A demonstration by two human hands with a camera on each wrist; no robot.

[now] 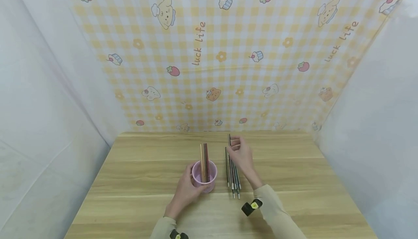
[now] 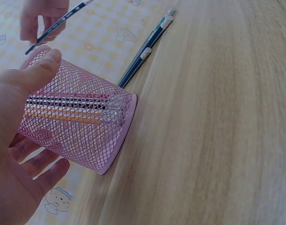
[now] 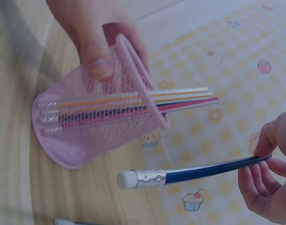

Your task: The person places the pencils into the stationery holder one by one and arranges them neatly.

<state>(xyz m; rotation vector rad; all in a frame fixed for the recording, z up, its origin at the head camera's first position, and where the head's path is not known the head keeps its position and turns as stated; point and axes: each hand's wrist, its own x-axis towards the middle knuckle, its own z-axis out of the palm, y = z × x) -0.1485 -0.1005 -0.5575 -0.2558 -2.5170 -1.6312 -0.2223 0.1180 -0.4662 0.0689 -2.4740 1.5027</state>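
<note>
My left hand [image 1: 186,192] [image 2: 6,101] grips a pink mesh cup [image 1: 214,173] [image 2: 77,136] [image 3: 82,145] near its rim, thumb on one side and fingers on the other. Several pencils [image 1: 203,163], orange, dark and red, stand in the cup. To the cup's right, my right hand [image 1: 243,155] [image 3: 276,180] pinches a dark blue pencil [image 3: 203,171] [image 2: 63,19] near the end away from its white eraser. That pencil is off the table in the right wrist view. Below the right hand in the head view lie several dark pencils [image 1: 233,177] [image 2: 145,54], erasers toward me.
The wooden table [image 1: 130,181] spreads around the cup and pencils. Behind it hangs a yellow checked cloth [image 1: 241,79] with cartoon prints. Pale sheets [image 1: 42,123] close off the left and right sides.
</note>
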